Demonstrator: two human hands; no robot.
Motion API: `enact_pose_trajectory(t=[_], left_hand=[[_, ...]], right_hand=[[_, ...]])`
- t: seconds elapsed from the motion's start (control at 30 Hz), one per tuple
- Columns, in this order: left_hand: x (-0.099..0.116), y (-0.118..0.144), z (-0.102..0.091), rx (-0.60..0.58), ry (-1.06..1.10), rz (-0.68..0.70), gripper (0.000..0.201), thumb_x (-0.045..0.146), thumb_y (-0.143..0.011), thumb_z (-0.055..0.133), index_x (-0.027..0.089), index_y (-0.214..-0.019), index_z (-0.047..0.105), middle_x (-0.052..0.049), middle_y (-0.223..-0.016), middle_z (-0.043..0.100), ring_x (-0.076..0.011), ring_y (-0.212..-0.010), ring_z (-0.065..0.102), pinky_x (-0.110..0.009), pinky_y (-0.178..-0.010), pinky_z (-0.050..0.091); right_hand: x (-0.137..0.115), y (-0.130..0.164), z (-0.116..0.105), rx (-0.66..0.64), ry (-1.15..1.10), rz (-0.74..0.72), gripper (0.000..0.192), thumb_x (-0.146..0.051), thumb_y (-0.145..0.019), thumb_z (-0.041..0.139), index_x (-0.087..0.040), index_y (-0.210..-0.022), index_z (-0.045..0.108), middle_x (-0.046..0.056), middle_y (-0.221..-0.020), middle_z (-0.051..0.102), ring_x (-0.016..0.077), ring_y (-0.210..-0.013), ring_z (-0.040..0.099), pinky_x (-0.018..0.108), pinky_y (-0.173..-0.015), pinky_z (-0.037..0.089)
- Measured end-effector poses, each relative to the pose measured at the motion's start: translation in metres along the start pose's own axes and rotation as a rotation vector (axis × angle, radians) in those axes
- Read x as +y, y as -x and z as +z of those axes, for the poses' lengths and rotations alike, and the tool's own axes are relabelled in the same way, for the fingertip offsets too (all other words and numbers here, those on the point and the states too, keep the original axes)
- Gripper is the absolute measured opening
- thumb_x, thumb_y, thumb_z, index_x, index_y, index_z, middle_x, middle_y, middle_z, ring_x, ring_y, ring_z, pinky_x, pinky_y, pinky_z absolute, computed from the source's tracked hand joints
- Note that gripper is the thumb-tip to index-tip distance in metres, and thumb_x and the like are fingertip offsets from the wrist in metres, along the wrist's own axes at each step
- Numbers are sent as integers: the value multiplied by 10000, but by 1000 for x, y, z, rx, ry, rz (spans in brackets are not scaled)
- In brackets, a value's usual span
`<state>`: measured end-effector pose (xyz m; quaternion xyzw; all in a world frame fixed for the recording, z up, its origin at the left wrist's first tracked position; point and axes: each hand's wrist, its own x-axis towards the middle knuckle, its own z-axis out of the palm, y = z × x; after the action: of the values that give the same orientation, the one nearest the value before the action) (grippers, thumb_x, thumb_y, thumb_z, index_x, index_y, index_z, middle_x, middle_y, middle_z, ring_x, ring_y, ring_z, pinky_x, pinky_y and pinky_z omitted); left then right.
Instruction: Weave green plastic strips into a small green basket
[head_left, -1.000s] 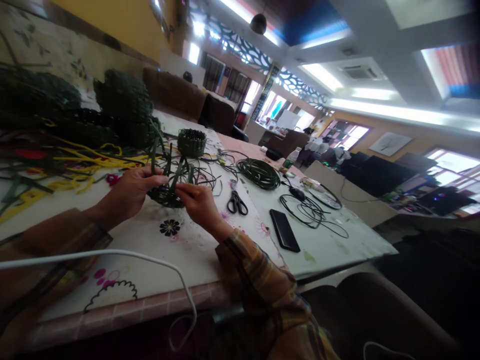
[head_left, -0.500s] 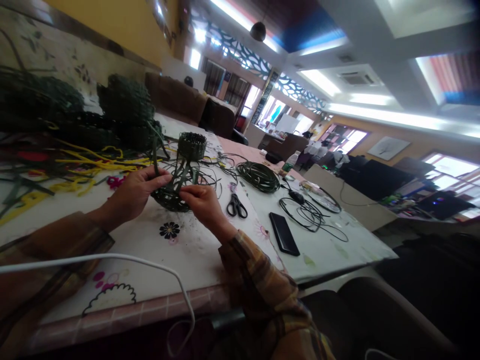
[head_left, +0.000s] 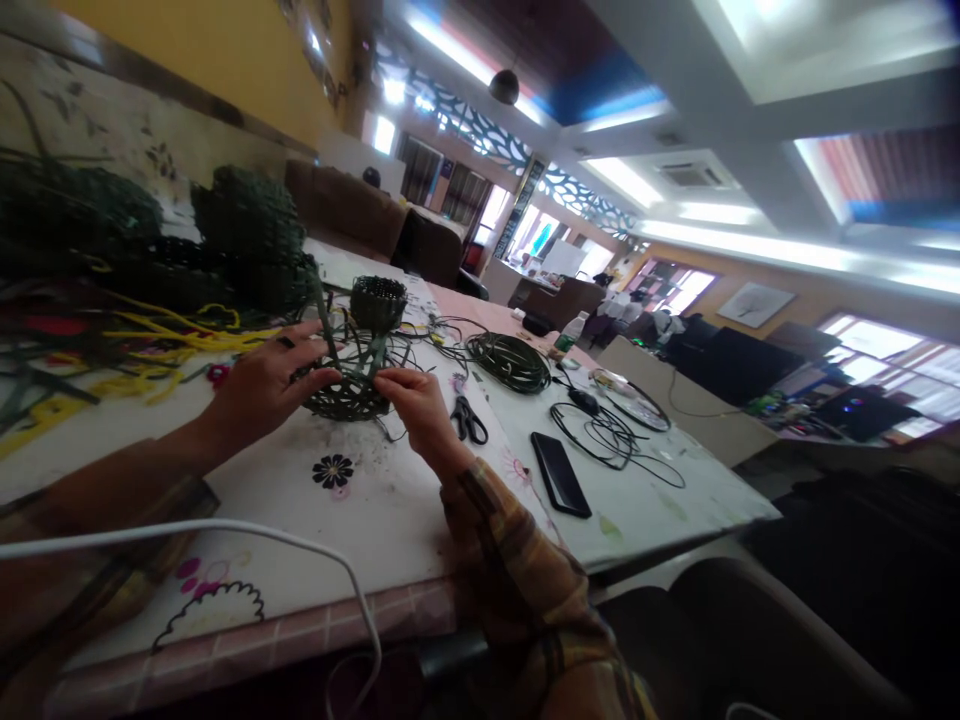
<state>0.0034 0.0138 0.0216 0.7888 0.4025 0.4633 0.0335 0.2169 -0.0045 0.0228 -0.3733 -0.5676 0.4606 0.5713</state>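
A small half-woven basket (head_left: 346, 392) of dark green strips rests on the white flowered tablecloth (head_left: 360, 510), its loose strips sticking up. My left hand (head_left: 262, 385) holds its left side, fingers spread over the weave. On the basket's right side, my right hand (head_left: 418, 400) pinches a green strip. Behind it stands a finished small green basket (head_left: 379, 302).
Black scissors (head_left: 466, 418) lie just right of my right hand, then a black phone (head_left: 560, 473), black cables (head_left: 611, 435) and a coil of green strip (head_left: 512, 360). Green woven pieces (head_left: 247, 230) and yellow strips (head_left: 150, 335) crowd the left. A white cable (head_left: 225, 530) crosses the near edge.
The basket has been lowered and turned a little on the table. My left hand's fingers have spread over its side, and my right hand has shifted slightly right along the rim.
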Motion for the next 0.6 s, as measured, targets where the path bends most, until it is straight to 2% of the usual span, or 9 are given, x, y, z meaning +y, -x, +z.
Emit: enact_pose_trajectory(t=[0.07,0.13,0.23,0.3,0.37,0.43,0.53,0.6], left_hand=[[7,1,1,58,99,-58,662,782,-838,531,216,-1103,750,-137,-1435,610,-324,-1359,543,-503,-1189,372],[9,-1,-2,57,285,-154,601,747,-774,655,208,-1017,762,-129,-1409,631,-324,-1348,552,-509,-1192,376],[9,-4,-10,93,460,-202,448,603,-763,758,195,-947,752,-100,-1396,636,-297,-1315,573,-489,-1170,415],[10,-4,-16,204,395,-174,344,510,-809,745,194,-945,738,-76,-1350,639,-265,-1281,582,-455,-1122,468],[13,-3,-17,279,302,-164,308,468,-847,713,189,-977,724,-69,-1270,628,-234,-1176,616,-408,-1003,553],[17,-1,-14,255,241,-113,354,493,-843,713,180,-1007,711,-69,-1196,606,-215,-1050,636,-386,-912,586],[21,3,-5,178,88,36,459,582,-832,696,197,-1082,696,-68,-1107,610,-254,-1074,613,-441,-1008,519],[22,4,1,156,13,89,470,596,-859,653,219,-1140,675,-74,-1095,618,-280,-1124,590,-457,-1056,466]], right_hand=[[-1,1,1,0,-24,5,132,-313,-646,752,-195,-695,785,-5,-703,701,109,-673,555,244,-645,419],[-3,2,2,12,-44,11,155,-326,-639,765,-188,-707,784,-11,-677,682,100,-658,541,241,-643,415],[-8,4,2,51,-69,44,186,-335,-633,771,-170,-719,772,-26,-623,623,89,-634,510,231,-613,395],[-11,4,-1,80,-97,63,185,-327,-635,761,-161,-718,758,-31,-609,590,83,-627,492,223,-595,382],[-14,2,-3,112,-122,72,175,-314,-638,751,-158,-716,747,-35,-604,568,76,-618,474,218,-585,370],[-15,2,-4,141,-111,62,172,-312,-647,744,-158,-726,743,-35,-608,559,75,-618,466,218,-584,364],[-12,2,-3,147,-46,17,190,-338,-673,730,-164,-747,747,-30,-628,564,84,-636,474,223,-593,361],[-8,3,-1,129,2,-1,202,-360,-689,718,-168,-743,747,-30,-632,564,90,-640,475,227,-597,359]])
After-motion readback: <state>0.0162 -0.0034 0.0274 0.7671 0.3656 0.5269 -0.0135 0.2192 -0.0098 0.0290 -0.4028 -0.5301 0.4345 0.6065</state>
